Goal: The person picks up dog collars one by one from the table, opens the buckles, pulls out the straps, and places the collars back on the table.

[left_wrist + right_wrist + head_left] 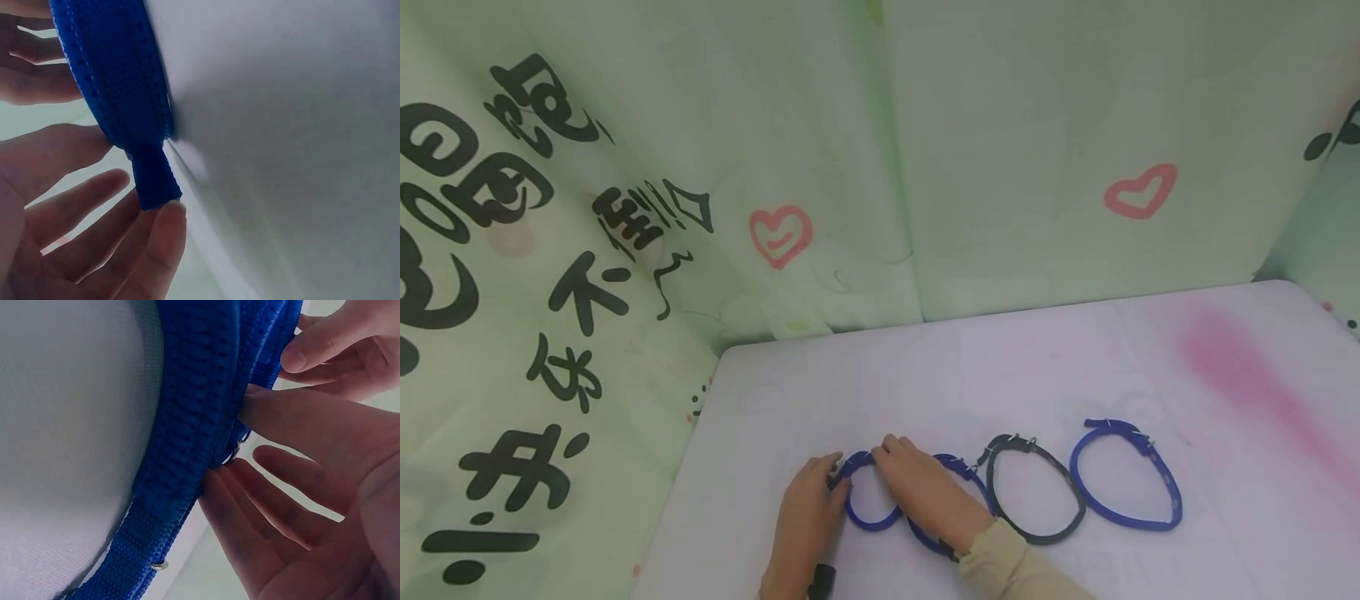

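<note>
A small blue buckled collar (871,527) forms a loop near the front left of the table, between both hands. My left hand (808,512) pinches its left side by the strap tail; in the left wrist view a fingertip meets the folded tail end (156,181). My right hand (925,487) holds the loop's upper right part, thumb and fingers on the blue webbing (194,406) in the right wrist view. A metal ring (234,453) shows beside those fingers. Under the right hand and wrist lies a second blue collar (934,543), partly hidden.
Rightward along the white table (1000,367) lie a dark collar (1078,518) and a larger blue collar (1177,504), both buckled into loops. The dark one touches or overlaps its neighbours in the head view. A pale green printed curtain (1000,125) hangs behind and to the left.
</note>
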Available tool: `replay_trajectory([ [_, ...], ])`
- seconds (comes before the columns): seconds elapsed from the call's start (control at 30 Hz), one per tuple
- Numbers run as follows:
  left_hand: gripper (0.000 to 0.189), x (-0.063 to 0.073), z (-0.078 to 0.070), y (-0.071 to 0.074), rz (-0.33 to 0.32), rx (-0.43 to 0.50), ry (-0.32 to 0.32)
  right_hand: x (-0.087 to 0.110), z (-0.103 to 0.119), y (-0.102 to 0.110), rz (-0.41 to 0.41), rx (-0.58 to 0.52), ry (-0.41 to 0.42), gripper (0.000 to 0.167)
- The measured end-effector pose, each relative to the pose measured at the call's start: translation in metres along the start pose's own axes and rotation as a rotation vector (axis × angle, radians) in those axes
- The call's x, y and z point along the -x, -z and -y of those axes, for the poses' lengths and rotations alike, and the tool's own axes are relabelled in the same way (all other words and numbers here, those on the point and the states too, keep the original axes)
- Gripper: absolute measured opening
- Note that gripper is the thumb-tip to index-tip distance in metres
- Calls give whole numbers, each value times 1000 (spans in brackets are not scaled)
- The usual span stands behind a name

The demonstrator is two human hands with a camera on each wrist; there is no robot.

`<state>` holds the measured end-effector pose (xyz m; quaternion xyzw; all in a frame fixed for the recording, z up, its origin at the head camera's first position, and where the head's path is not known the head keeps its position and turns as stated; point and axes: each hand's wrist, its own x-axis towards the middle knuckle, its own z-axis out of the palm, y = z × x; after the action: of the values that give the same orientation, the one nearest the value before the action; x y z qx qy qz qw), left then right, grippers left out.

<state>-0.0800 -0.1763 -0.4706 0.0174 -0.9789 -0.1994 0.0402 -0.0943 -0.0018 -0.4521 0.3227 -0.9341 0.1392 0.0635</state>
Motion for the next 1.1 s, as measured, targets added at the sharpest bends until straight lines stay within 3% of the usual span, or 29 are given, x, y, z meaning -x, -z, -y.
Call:
replay_trajectory([
  [0.17,36,1,-8,2,69,-6,76,-1,-1,-3,31,-27,-12,22],
  [0.47,33,0,0,4,96,59,61,-3,0,-5,27,-30,3,25],
  [0.77,32,1,5,9,42,126,11,-2,0,-5,1,-34,14,31],
  [1.1,28,4,2,15,-34,196,77,-4,3,-1,7,-67,9,38],
])
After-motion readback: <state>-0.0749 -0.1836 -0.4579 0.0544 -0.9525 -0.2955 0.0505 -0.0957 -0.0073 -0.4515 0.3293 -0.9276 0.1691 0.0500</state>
